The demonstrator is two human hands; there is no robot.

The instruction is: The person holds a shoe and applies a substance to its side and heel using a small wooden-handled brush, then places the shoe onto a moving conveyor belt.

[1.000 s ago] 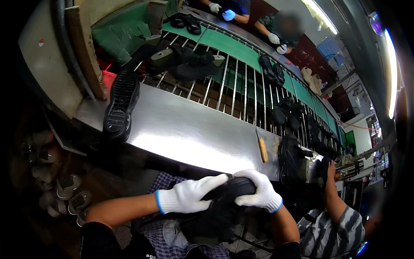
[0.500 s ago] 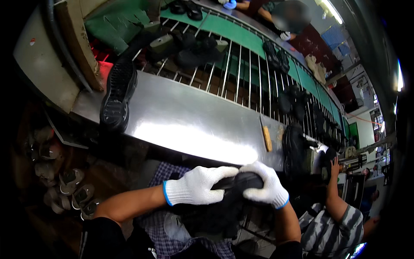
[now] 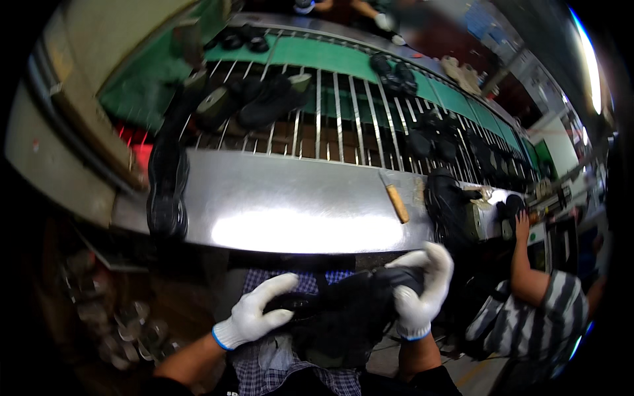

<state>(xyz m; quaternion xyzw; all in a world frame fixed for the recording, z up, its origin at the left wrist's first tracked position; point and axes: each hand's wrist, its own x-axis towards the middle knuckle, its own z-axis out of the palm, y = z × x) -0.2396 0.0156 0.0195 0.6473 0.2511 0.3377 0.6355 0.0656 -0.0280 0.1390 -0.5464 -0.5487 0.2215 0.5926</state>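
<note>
Both my hands wear white knitted gloves with blue cuffs. A black shoe (image 3: 347,297) lies between them, low over my lap, and its details are hard to make out in the dark. My left hand (image 3: 254,310) grips its left end, thumb below and fingers above. The right end sits in my right hand (image 3: 424,290), fingers over the top and thumb on the near side. Under the shoe is dark material that I cannot tell apart from it. A checked purple-and-white cloth (image 3: 254,383) covers my lap.
Ahead runs a shiny metal ledge (image 3: 290,198) bearing a wooden-handled tool (image 3: 397,204) and black soles (image 3: 167,191). Beyond is a roller conveyor (image 3: 337,119) with black shoes (image 3: 264,102). At right, a co-worker's arm (image 3: 522,254) reaches to the ledge. Pale shoes (image 3: 135,323) lie lower left.
My hands, close together before, have moved apart: the left to the left and down, the right slightly right. More of the shoe shows between them. The view has shifted.
</note>
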